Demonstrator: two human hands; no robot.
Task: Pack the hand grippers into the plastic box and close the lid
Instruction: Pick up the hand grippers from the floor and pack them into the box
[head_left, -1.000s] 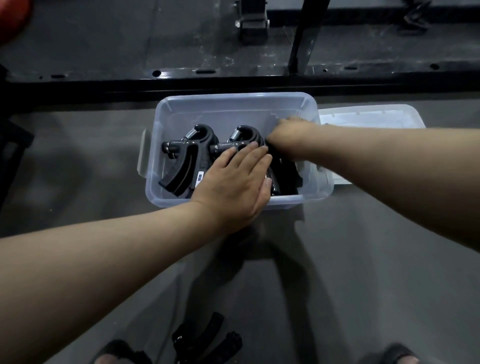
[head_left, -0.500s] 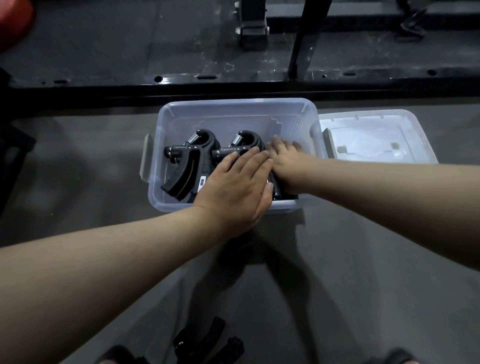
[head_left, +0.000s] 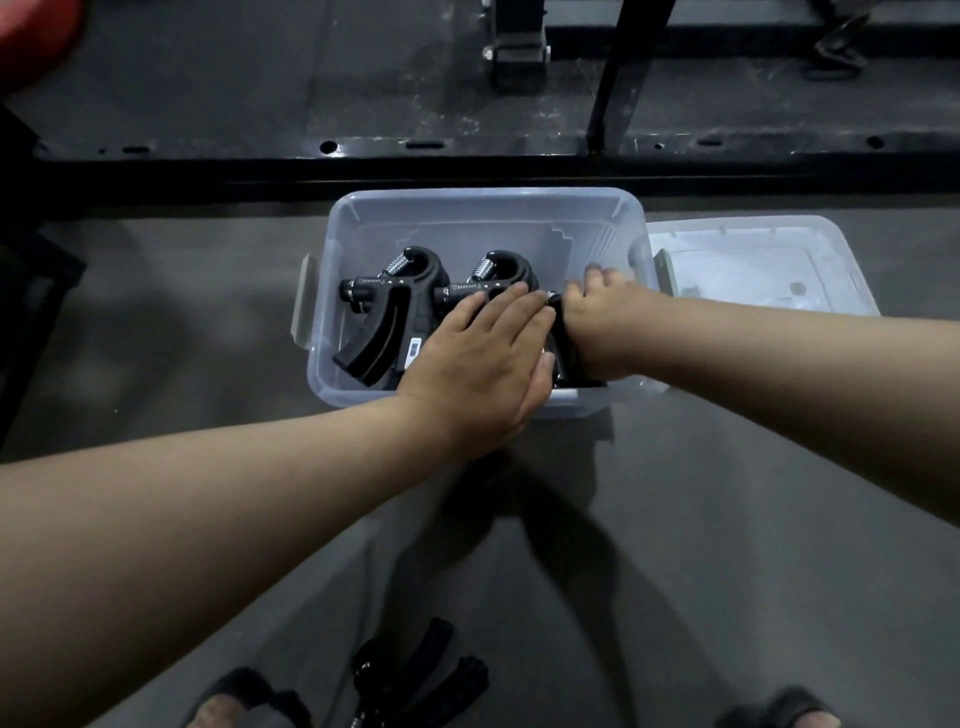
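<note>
Right hand (head_left: 597, 306) is now shifted toward the plastic box (head_left: 467, 200) right wall, grip can't be told, third of the hand grippers (head_left: 395, 317) gets tucked in under flat-pressed, open-fingered left hand (head_left: 483, 358), lid (head_left: 769, 234) still left off beside

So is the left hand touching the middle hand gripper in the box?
Touching. The head view shows the left hand lying flat, fingers straight, on the middle hand gripper inside the plastic box.
</note>
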